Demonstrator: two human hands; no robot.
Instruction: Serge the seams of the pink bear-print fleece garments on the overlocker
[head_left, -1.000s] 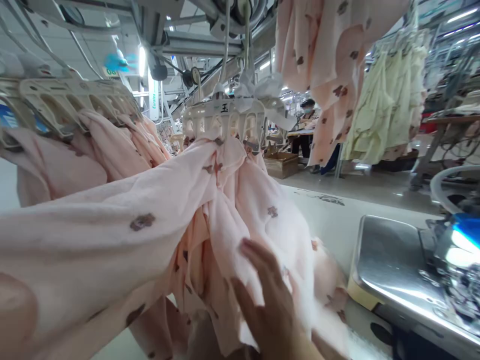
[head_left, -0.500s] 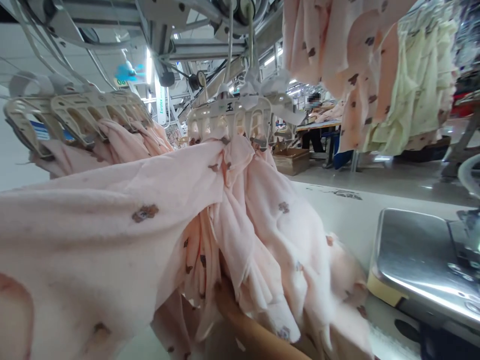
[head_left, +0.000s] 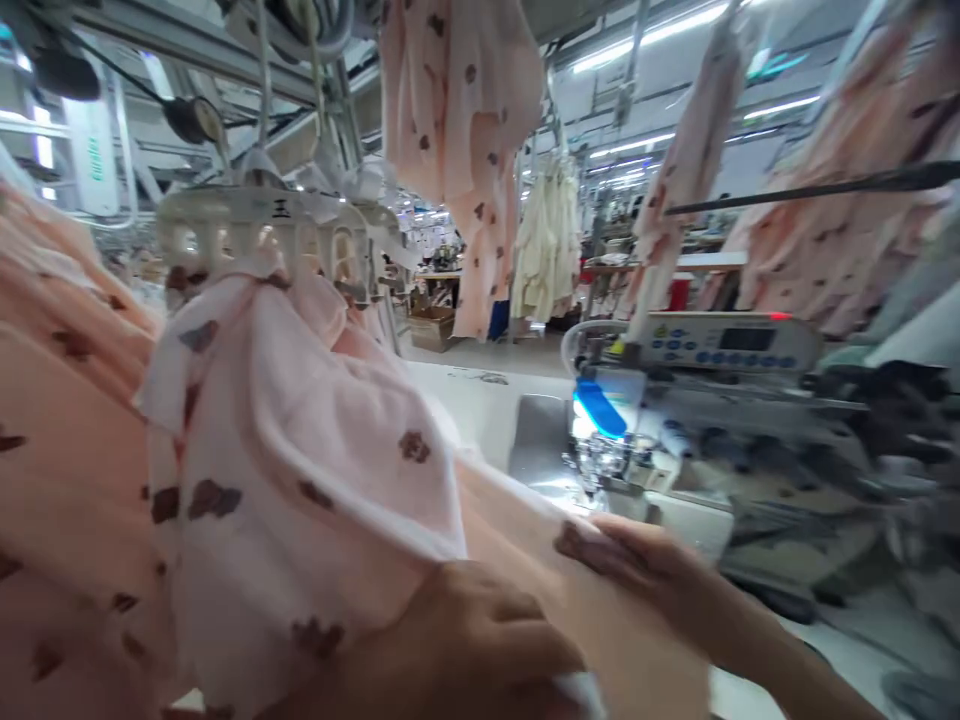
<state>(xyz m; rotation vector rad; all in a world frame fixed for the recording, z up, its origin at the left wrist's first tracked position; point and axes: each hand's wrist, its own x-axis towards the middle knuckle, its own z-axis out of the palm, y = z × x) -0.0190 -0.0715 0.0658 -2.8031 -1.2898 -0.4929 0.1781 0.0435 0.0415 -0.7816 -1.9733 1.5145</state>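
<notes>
Both hands are on the cloth (head_left: 315, 470), pale pink with brown blotches, and it fills the near left of the view. The left hand (head_left: 469, 640) sits low and centre, its grip curled shut on a fold of the cloth, knuckles up. The right hand (head_left: 637, 565) comes in from the lower right, its fingers (head_left: 581, 540) laid out along the cloth's far edge. The thumb is hidden, so I cannot tell whether that grip is clamped or only resting there.

The cloth's top end hangs from a white hanger (head_left: 277, 220) on the overhead rail, up left. From there the cloth sweeps down and right, over the near edge of the desk (head_left: 480, 400), into both hands. More of the same pink stuff bunches at the far left, blurred.

Just beyond the right hand stands the sewing machine (head_left: 675, 430), with a bright light at its needle and a blue part just above it. The cloth's edge lies near the steel plate (head_left: 536, 450) in front of the needle, but not under it. A panel (head_left: 720, 345) with blue buttons sits on top of the machine.

Further back, a pink garment (head_left: 457, 100) hangs high in the middle. Cream garments (head_left: 547, 240) hang behind it, and a box (head_left: 431, 325) sits on the floor below.
</notes>
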